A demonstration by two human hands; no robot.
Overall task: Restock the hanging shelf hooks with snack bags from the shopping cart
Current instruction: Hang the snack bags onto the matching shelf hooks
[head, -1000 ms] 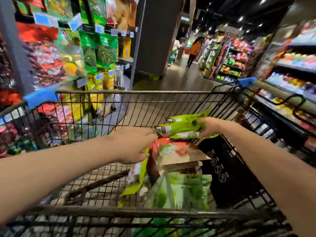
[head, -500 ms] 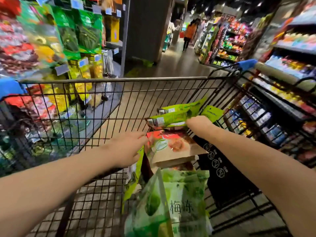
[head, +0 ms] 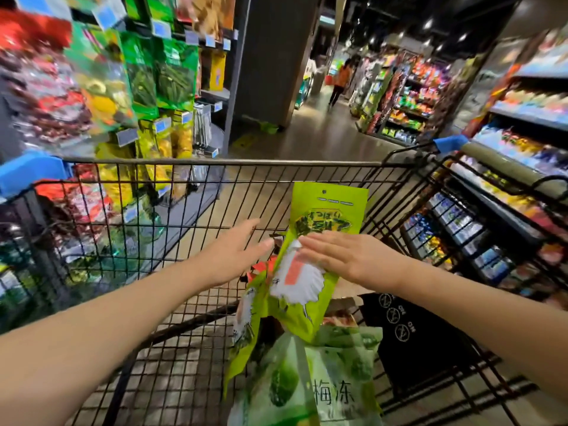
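A lime-green snack bag [head: 325, 219] stands upright above the pile in the black wire shopping cart [head: 215, 162]. My right hand [head: 347, 259] holds it, fingers laid straight across its front and thumb hidden. A second lime-green bag [head: 246, 321] hangs lower on the left, partly behind the first. My left hand [head: 233, 256] is open, its fingertips at the held bag's left edge. More bags fill the cart below, among them a pale green one [head: 332, 392] and a red-and-brown one, mostly hidden. The hanging shelf [head: 172, 75] with green and yellow snack bags is at the left.
The cart's black seat flap [head: 408, 333] is to the right of the pile. Stocked shelves [head: 522, 167] line the right side close to the cart. A grey pillar [head: 276, 56] stands ahead, and a person in orange [head: 341, 78] walks far down the aisle.
My right hand has turned the lime-green bag from lying flat to standing upright and brought it nearer. My left hand rose from the pile toward the bag's edge. The view tilted up.
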